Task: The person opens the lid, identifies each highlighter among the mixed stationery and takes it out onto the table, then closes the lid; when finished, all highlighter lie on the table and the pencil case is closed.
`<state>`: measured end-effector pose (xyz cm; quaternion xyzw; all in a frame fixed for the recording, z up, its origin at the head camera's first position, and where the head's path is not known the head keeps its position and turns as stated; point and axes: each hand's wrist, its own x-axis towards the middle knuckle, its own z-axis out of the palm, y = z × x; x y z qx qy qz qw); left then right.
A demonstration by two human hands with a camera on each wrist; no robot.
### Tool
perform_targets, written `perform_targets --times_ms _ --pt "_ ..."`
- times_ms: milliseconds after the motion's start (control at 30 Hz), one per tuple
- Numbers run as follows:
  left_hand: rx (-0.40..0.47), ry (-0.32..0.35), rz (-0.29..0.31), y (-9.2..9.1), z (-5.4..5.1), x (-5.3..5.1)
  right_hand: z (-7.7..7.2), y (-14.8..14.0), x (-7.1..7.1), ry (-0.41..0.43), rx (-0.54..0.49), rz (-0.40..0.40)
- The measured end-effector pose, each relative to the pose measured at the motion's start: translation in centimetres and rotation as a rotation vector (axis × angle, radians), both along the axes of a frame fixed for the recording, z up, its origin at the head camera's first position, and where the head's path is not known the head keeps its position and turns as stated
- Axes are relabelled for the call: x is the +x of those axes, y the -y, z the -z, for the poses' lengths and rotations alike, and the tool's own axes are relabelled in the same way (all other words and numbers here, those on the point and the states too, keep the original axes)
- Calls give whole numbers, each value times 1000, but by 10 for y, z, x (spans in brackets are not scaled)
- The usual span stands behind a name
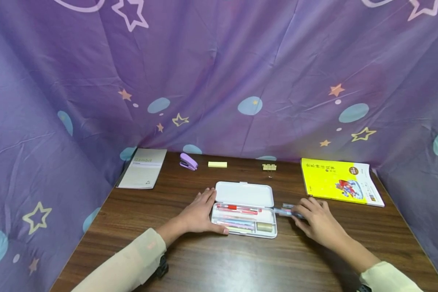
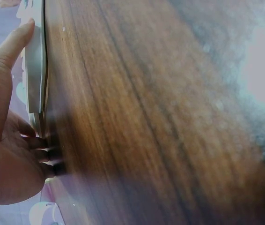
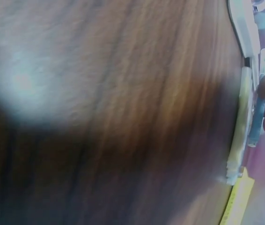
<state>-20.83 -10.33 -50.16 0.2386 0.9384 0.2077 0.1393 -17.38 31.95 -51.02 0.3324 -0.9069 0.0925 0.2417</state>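
A white pencil case lies with its lid laid back. Inside are red pens, several pale pens and a small olive-coloured block. My left hand rests against the left end of the case, its thumb along the front edge and its fingers stretched by the lid. Just right of the case, my right hand pinches a light-blue pen, also seen as a blue pen in the right wrist view. A long pale item lies below it, its kind unclear.
Along the back stand a grey notebook, a purple stapler, a yellow sticky-note pad and a gold binder clip. A yellow book lies at the back right. A purple curtain surrounds the wooden table.
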Motion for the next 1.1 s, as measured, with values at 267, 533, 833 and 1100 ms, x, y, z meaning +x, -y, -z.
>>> perform_targets --times_ms 267,533,833,1100 --pt "-8 -9 -1 1 2 -1 7 -7 6 15 3 20" --pt "-3 -6 -2 0 1 0 13 -7 5 4 20 19" --pt "2 -2 -4 0 1 0 16 -8 5 -8 30 27" --pt "0 -5 -3 0 1 0 16 -8 5 -4 36 40"
